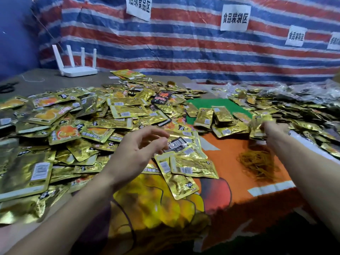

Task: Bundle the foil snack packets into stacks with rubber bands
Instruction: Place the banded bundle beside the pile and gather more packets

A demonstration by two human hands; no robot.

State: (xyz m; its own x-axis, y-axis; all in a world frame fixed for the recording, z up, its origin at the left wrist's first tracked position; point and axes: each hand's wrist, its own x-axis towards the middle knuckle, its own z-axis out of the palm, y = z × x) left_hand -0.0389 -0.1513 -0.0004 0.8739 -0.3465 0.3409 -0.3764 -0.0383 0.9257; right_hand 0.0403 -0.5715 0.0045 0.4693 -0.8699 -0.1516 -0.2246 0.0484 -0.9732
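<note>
Striped tarp wall, orange cloth (packets strewn), left hand loose, right hand gripping stack

A grey tabletop carries a white four-antenna router at its far left, a wide heap of gold foil snack packets, and an orange printed sheet on which a loose pile of tan rubber bands lies.

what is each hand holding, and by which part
The right hand grips a stack of packets by its right end, though blur hides the fingers. The left hand holds nothing; it hovers open over loose packets.
</note>
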